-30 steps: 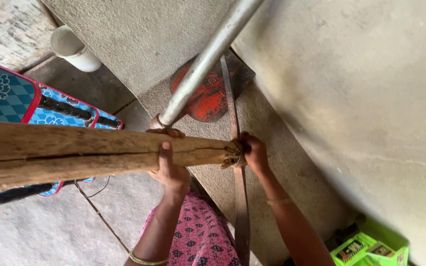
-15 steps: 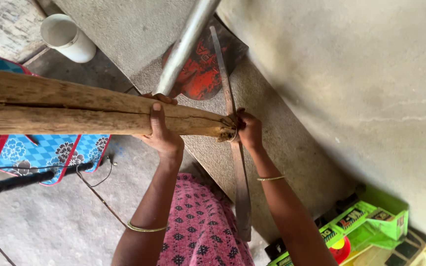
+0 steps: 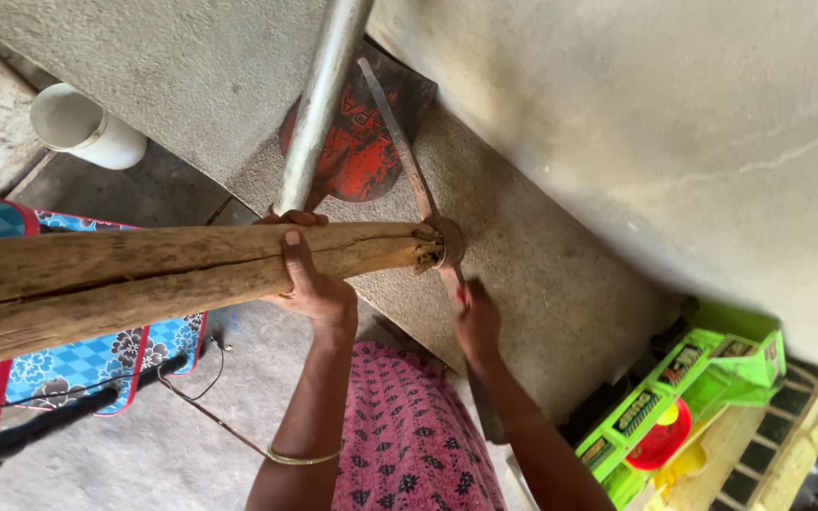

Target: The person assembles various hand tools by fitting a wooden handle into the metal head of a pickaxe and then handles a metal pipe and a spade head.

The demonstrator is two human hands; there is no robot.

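Two bare hands work on a long tool at the foot of a rough concrete wall point(image 3: 674, 123). The left hand point(image 3: 310, 284) is closed around a thick, cracked wooden handle point(image 3: 144, 274), thumb laid over the top and fingertips curling round the far side; the handle runs from the left edge of the view towards the middle, roughly level. Its splintered end sits in a rusty metal ring point(image 3: 442, 241) that belongs to a long, flat iron blade point(image 3: 400, 142) — the blade crosses the handle's end almost at right angles and passes on down under the right hand point(image 3: 475, 322). That hand is wrapped round the blade just below the ring, fingers shut on the metal. Just behind the handle a grey metal pipe point(image 3: 319, 104) slants up out of the top of the view, and beside it a worn red metal shovel head point(image 3: 357, 142) lies against the concrete. A white plastic pipe end point(image 3: 82, 128) shows at the upper left. A blue flowered mat point(image 3: 78, 364) with red edging lies on the floor beneath the handle, and a bright green toy truck point(image 3: 693, 397) stands at the lower right.
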